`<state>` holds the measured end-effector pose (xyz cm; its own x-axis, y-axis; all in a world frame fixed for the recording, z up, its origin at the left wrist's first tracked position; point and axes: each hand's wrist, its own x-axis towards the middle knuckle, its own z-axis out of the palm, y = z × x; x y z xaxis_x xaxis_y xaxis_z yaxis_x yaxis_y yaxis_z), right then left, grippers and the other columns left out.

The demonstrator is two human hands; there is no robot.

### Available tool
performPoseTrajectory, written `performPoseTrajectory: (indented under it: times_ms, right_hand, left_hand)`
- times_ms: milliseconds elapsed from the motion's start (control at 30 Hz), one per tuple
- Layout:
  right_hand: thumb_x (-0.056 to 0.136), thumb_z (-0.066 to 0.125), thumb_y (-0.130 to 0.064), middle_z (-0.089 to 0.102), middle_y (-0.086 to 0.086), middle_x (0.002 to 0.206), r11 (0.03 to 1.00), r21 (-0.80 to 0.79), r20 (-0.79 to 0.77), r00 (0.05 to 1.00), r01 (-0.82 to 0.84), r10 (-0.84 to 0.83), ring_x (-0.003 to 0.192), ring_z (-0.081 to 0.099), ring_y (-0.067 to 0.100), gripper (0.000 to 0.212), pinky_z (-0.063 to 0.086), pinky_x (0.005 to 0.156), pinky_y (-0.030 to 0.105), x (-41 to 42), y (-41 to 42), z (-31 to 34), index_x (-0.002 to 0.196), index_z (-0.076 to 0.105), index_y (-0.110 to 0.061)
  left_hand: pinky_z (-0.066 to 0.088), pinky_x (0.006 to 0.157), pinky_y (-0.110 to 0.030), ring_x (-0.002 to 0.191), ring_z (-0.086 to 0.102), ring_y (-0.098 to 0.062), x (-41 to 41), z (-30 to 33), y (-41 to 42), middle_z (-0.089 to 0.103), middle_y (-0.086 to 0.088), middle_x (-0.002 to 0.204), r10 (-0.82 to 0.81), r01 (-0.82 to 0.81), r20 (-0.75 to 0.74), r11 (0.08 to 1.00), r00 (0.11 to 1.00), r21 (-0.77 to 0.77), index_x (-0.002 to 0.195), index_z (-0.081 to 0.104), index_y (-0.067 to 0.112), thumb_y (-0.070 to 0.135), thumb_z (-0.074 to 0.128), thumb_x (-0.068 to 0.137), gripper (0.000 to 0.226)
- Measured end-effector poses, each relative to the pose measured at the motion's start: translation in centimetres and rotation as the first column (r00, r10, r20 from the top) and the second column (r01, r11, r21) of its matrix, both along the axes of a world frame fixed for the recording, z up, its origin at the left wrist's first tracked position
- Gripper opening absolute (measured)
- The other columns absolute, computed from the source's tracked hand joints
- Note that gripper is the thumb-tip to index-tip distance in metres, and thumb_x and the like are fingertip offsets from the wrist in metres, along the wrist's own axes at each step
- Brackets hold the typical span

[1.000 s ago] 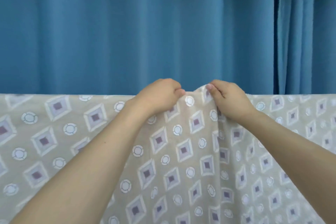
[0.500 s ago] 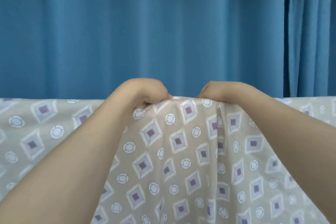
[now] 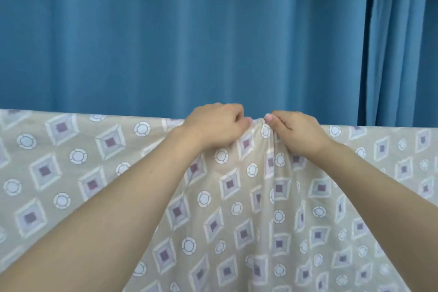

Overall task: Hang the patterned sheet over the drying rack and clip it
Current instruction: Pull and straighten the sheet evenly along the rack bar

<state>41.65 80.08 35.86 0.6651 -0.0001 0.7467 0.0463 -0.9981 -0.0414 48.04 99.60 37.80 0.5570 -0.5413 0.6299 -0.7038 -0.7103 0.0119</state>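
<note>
A beige cotton-looking sheet printed with pale diamonds, dark purple squares and small white rings (image 3: pixel 99 173) hangs across the whole width of the view, its top edge running in a nearly level line from the left border to the right; whatever bears it up is covered by the cloth and cannot be seen. Both bare forearms reach up from the lower corners and meet at the middle of that top edge. The left hand (image 3: pixel 214 127) is curled into a fist on the fabric, knuckles up, with a fold of the sheet gathered under its fingers. The right hand (image 3: pixel 297 131) sits just beside it, fingers bent round the cloth and the thumb (image 3: pixel 270 118) pressed against the small peak of material bunched between the two hands. The hands are close together, almost touching, with only that raised pinch of fabric between them. From the grip, soft creases run down and outward through the pattern, deepest below the right wrist. Behind the sheet a plain deep-blue pleated curtain (image 3: pixel 166 35) fills the upper half, with a second panel of it hanging in tighter folds at the far right.
</note>
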Motion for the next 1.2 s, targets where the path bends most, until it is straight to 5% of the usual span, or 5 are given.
performPoseTrajectory:
  times_ms: [433, 600, 833, 1067, 1200]
  right_hand:
    - [0.092, 0.038, -0.066, 0.054, -0.005, 0.064, 0.982, 0.182, 0.022, 0.999, 0.045, -0.049, 0.066, 0.054, 0.021, 0.053, 0.039, 0.060, 0.033, 1.9, 1.7, 2.3, 0.073, 0.048, -0.018]
    - [0.091, 0.037, -0.047, 0.058, 0.000, 0.084, 0.991, 0.108, 0.495, 0.861, 0.073, -0.117, 0.080, 0.051, 0.027, 0.037, 0.038, 0.076, 0.040, -1.3, -3.5, -1.6, 0.094, 0.052, -0.014]
    - [0.099, 0.045, -0.032, 0.054, -0.002, 0.070, 0.944, 0.321, 0.230, 0.973, -0.079, 0.003, 0.073, 0.051, 0.026, 0.022, 0.043, 0.072, 0.039, -2.6, -6.8, -2.1, 0.084, 0.052, -0.016]
    - [0.100, 0.042, -0.030, 0.062, 0.013, 0.102, 0.938, 0.144, 0.309, 0.887, 0.314, -0.344, 0.098, 0.052, 0.036, 0.027, 0.038, 0.083, 0.040, -0.2, -4.8, 6.0, 0.102, 0.064, -0.014]
    - [0.093, 0.052, -0.026, 0.056, 0.013, 0.108, 0.825, 0.117, -0.073, 0.833, 0.553, -0.548, 0.095, 0.054, 0.032, 0.019, 0.043, 0.076, 0.034, 2.5, -3.9, 5.2, 0.098, 0.064, -0.012]
  left_hand:
    - [0.029, 0.050, -0.028, 0.057, 0.039, -0.019, 0.5, 2.1, 0.4, 0.046, -0.004, 0.070, 0.138, -0.186, -0.290, 0.972, 0.947, -0.145, 0.068, 0.043, 0.010, 0.010, 0.044, 0.094, 0.026]
    - [0.026, 0.051, -0.026, 0.057, 0.033, -0.017, 0.5, 2.6, -0.5, 0.040, -0.004, 0.070, 0.119, -0.172, -0.384, 0.979, 0.915, -0.107, 0.065, 0.041, 0.007, -0.002, 0.036, 0.092, 0.029]
    - [0.035, 0.053, -0.025, 0.066, 0.048, -0.019, -0.4, 1.2, -1.3, 0.056, 0.003, 0.072, -0.068, 0.029, -0.230, 0.985, 0.971, -0.169, 0.070, 0.056, 0.019, -0.003, 0.041, 0.080, 0.029]
    - [0.048, 0.076, -0.036, 0.078, 0.060, -0.022, -1.4, 1.2, -0.6, 0.065, -0.003, 0.082, -0.011, -0.001, -0.327, 0.999, 0.945, -0.035, 0.080, 0.063, 0.011, 0.063, 0.045, 0.088, 0.055]
    - [0.034, 0.063, -0.029, 0.067, 0.044, -0.021, -1.4, 1.4, -0.4, 0.051, -0.003, 0.074, -0.046, 0.000, -0.351, 0.991, 0.935, -0.130, 0.076, 0.052, 0.015, 0.041, 0.048, 0.098, 0.034]
